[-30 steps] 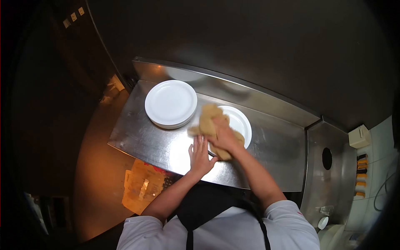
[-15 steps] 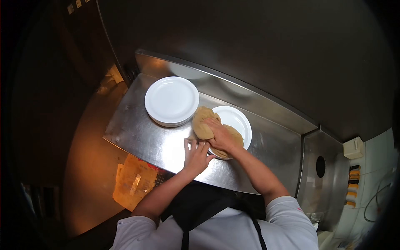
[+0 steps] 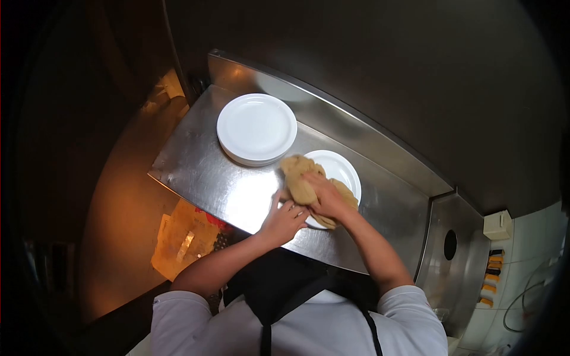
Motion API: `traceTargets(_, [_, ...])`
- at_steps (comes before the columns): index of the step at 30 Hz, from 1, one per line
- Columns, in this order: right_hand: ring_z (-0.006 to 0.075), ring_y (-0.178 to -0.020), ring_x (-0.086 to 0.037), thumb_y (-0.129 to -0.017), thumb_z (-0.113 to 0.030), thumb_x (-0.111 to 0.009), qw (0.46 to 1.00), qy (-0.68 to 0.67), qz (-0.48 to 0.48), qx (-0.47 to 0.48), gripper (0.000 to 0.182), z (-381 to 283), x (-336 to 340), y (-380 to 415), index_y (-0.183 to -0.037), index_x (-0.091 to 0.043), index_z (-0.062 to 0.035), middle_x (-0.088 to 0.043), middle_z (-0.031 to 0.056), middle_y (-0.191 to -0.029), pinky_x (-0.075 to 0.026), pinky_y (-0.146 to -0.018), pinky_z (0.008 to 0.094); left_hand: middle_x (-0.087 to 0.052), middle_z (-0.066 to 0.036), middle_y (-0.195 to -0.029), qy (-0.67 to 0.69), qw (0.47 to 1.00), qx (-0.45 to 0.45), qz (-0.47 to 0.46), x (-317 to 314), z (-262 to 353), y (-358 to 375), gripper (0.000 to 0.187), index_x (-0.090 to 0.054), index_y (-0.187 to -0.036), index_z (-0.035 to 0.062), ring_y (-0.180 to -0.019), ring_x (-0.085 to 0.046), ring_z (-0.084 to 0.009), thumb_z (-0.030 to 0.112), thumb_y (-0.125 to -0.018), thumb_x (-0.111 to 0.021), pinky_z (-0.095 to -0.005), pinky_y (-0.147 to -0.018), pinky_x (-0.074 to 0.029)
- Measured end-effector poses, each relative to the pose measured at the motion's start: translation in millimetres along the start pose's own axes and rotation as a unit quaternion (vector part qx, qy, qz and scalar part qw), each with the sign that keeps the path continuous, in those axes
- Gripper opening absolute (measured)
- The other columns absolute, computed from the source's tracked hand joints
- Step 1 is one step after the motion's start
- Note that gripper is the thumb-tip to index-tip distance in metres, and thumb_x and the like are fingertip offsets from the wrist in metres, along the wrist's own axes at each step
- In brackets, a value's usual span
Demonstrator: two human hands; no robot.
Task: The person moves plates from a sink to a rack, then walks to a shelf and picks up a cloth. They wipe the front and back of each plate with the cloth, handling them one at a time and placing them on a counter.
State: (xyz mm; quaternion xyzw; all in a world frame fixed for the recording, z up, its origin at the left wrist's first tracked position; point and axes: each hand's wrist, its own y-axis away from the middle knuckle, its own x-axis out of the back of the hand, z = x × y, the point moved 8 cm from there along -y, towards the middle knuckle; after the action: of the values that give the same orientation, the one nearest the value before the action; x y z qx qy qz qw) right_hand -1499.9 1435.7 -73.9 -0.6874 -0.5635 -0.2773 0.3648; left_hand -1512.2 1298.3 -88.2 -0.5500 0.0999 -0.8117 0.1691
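A white plate [image 3: 338, 166] lies on the steel counter, partly covered by a tan cloth [image 3: 301, 185]. My right hand [image 3: 325, 194] is pressed onto the cloth, fingers gathered in its folds over the plate. At the near left rim of that plate is my left hand [image 3: 285, 221], its fingers curled at the edge and its thumb by the near side. The fingertips are partly hidden by the rim and cloth. Further left and back stands a stack of white plates [image 3: 256, 127], its top plate face up.
The steel counter [image 3: 196, 148] has a raised back edge [image 3: 332, 113]. Below its left end is an orange-lit flattened sheet or box [image 3: 184, 240]. To the right, a steel surface with a dark round hole [image 3: 450, 244] adjoins. Yellow-and-black handles [image 3: 491, 272] line the tiled wall.
My right hand and the cloth have shifted slightly right across the plate. My left hand has moved right, its fingers more curled at the rim. The camera view has tilted a little.
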Motion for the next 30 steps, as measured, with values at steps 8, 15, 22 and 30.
traceTargets(8, [0.0438, -0.132, -0.050, -0.078, -0.007, -0.072, 0.971, 0.075, 0.101, -0.202, 0.062, 48, 40, 18, -0.138, -0.055, -0.0055, -0.055, 0.0252, -0.140, -0.038, -0.116, 0.0452, -0.072, 0.002, -0.118, 0.032, 0.998, 0.022, 0.040, 1, 6, 38, 0.034, -0.074, -0.120, 0.0208, -0.121, -0.060, -0.0234, 0.020, -0.086, -0.073, -0.0629, -0.116, -0.027])
traceTargets(15, [0.0433, -0.124, -0.054, -0.081, -0.011, -0.069, 0.987, 0.065, 0.115, -0.094, 0.049, 41, 23, 0, -0.128, -0.059, -0.0037, -0.063, 0.0228, -0.126, -0.042, -0.108, 0.0502, -0.073, 0.003, -0.118, 0.045, 0.995, 0.013, 0.085, 10, 6, 42, 0.032, -0.075, -0.117, 0.0195, -0.119, -0.061, -0.0228, 0.023, -0.085, -0.075, -0.0501, -0.102, -0.037])
traceTargets(22, [0.0405, -0.138, -0.046, -0.083, -0.011, -0.066, 0.999, 0.008, -0.038, 0.022, 0.060, -42, -21, -3, -0.142, -0.054, -0.0087, -0.055, 0.0217, -0.143, -0.037, -0.117, 0.0429, -0.071, 0.003, -0.111, 0.044, 0.994, 0.016, 0.099, 4, 8, 44, 0.031, -0.075, -0.113, 0.0180, -0.118, -0.058, -0.0224, 0.019, -0.083, -0.076, -0.0481, -0.097, -0.035])
traceTargets(30, [0.0415, -0.111, -0.062, -0.081, -0.010, -0.068, 0.958, 0.211, 0.089, -0.172, 0.044, 17, 43, 73, -0.124, -0.064, -0.0032, -0.067, 0.0224, -0.114, -0.047, -0.099, 0.0496, -0.068, 0.002, -0.116, 0.057, 0.994, 0.037, 0.090, 8, 10, 41, 0.027, -0.073, -0.112, 0.0174, -0.121, -0.057, -0.0230, 0.016, -0.085, -0.069, -0.0495, -0.098, -0.037])
